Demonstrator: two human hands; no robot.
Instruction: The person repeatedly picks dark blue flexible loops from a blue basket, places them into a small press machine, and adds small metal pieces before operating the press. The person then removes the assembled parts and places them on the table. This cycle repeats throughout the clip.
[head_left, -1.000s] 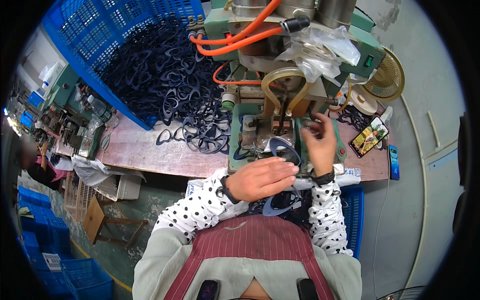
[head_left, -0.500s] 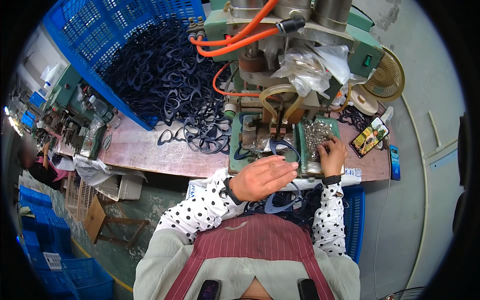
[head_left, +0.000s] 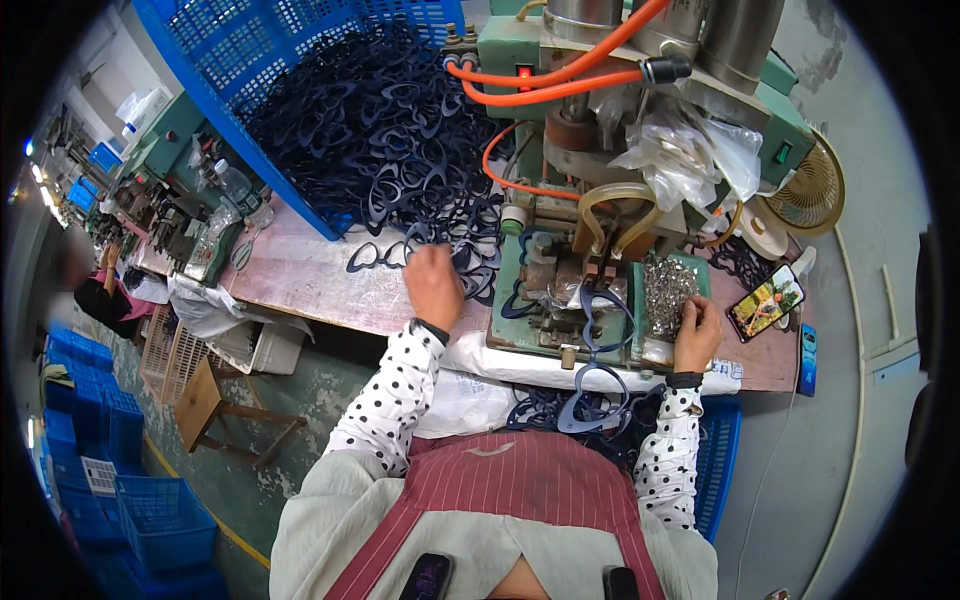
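My left hand point(head_left: 435, 288) reaches over the bench at the near edge of a spread of loose dark-blue flat pieces shaped like spectacle frames point(head_left: 480, 235). Its fingers are blurred and partly hidden. My right hand point(head_left: 698, 335) is at the right edge of a green tray point(head_left: 634, 340) with small shiny metal parts point(head_left: 668, 292), fingertips pinched together; anything between them is too small to see. Between the hands stands a green press machine point(head_left: 510, 335). One dark-blue two-looped piece point(head_left: 627, 318) hangs from its working point, its lower loop over the bench edge.
A large blue crate point(head_left: 290, 190) heaped with dark-blue pieces tilts at the back left. Orange hoses point(head_left: 560, 90) and plastic bags point(head_left: 680, 160) hang on the machine. A phone point(head_left: 765, 302) and a fan point(head_left: 808, 185) are at right. Another person point(head_left: 105, 300) sits far left.
My left hand has moved from in front of the press leftward to the loose dark-blue pieces. My right hand stays by the metal parts. The view has shifted.
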